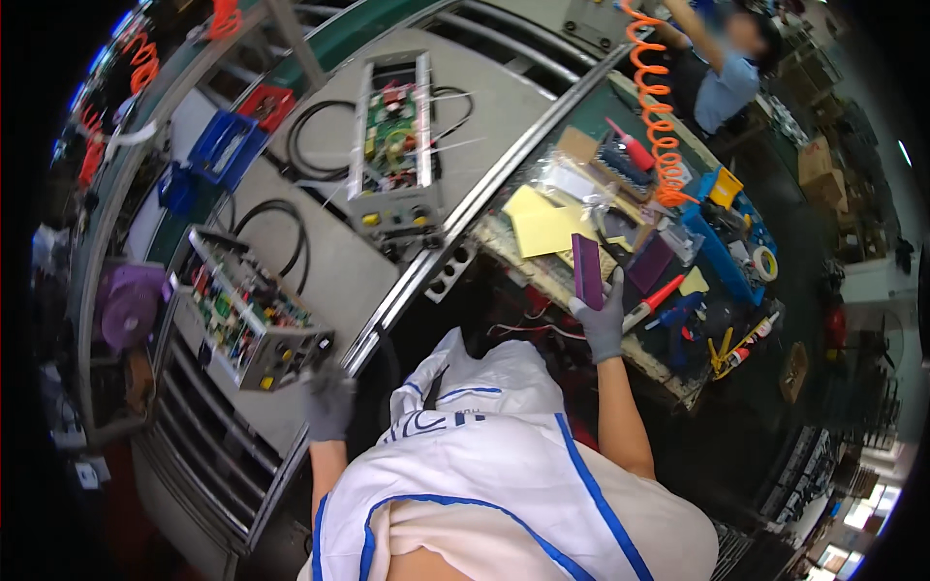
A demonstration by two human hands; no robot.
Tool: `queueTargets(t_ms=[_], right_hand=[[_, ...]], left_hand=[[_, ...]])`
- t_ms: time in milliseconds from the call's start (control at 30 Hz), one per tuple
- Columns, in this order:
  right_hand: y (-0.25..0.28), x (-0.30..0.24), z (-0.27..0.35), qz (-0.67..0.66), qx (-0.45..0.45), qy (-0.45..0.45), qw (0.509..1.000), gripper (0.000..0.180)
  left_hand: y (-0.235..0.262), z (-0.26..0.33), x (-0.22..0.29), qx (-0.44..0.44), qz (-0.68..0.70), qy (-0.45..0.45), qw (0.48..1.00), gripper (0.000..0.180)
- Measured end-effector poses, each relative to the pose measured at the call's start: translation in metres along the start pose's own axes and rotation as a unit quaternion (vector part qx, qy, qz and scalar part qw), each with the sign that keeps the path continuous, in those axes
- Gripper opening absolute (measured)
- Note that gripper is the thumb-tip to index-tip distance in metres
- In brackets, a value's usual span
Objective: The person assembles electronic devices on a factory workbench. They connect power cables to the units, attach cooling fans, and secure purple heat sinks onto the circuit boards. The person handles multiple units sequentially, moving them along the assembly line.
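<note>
Head view: right hand (603,324), grey-gloved, fingers closed around a purple flat panel (586,270), held upright over the cluttered counter (668,373), likely just to keep it clear of the tools. Left hand (329,402), also gloved, rests at the corner of an open electronics chassis (254,315) on the conveyor (320,252); cannot tell its finger state. Second chassis (392,145) further along. Orange coiled hose (659,116) hangs above; another person (722,68) works beyond. Busy assembly floor.

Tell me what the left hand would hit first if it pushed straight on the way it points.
Most likely the open electronics chassis on the conveyor: the gloved left hand points up toward its control-panel end, close by or already touching. Depth is unclear.
</note>
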State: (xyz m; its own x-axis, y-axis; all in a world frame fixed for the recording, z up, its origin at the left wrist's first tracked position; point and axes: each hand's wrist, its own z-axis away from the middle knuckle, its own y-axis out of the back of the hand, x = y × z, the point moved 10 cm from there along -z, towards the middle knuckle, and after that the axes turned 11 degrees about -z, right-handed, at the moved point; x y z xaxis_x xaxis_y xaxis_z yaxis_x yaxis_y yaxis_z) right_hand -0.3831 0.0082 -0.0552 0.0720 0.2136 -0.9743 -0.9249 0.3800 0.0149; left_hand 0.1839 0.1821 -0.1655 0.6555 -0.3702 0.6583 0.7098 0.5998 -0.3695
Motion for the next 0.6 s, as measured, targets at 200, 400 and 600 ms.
queueTargets(t_ms=[200,400,600], right_hand=[[-0.183,-0.099,0.149,0.29,-0.224,0.433,0.824,0.09],[-0.286,-0.076,0.251,0.303,-0.41,0.571,0.644,0.076],[-0.306,-0.014,0.223,0.008,-0.402,0.149,0.904,0.075]], left_hand=[[-0.158,0.069,0.022,-0.243,-0.203,-0.004,0.948,0.066],[-0.129,0.105,0.061,-0.29,-0.283,-0.049,0.913,0.048],[-0.043,0.116,0.058,-0.156,-0.151,-0.109,0.97,0.037]])
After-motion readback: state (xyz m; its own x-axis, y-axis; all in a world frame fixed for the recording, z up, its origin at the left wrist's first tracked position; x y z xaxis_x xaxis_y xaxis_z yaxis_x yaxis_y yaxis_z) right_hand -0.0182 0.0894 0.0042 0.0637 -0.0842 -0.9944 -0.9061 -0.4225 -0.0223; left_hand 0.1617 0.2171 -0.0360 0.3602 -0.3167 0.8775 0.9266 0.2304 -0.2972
